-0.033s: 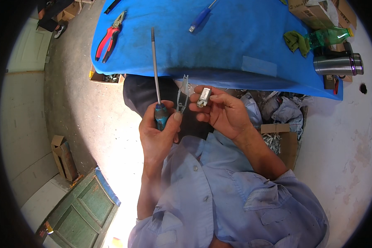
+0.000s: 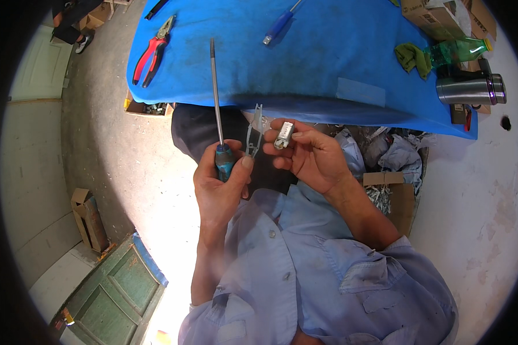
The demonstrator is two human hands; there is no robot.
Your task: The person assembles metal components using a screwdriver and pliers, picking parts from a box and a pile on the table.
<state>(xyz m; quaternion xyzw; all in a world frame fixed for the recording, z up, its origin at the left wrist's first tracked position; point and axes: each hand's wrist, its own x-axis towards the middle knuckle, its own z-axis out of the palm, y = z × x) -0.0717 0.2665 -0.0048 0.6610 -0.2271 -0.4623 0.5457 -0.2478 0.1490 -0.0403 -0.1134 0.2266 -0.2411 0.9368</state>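
Note:
My left hand (image 2: 216, 195) is closed round the blue-and-black handle of a screwdriver (image 2: 224, 163), its long metal shaft pointing up and away over the blue cloth. Between thumb and fingers the same hand also pinches a thin, pale grey forked piece (image 2: 251, 141), which stands upright with a gap in its middle. Just to its right, my right hand (image 2: 316, 161) grips a small silver metal block (image 2: 284, 135) between thumb and fingers. The block and the forked piece are close together but apart. Both hands are above my lap, short of the table's edge.
On the blue-covered table (image 2: 305, 69) lie red-and-black pliers (image 2: 153, 54) and a blue-handled screwdriver (image 2: 278, 27). At the right are a green bottle (image 2: 457, 52), a steel flask (image 2: 469, 89) and a green cloth (image 2: 412, 59). A cardboard box of metal bits (image 2: 400, 198) stands below.

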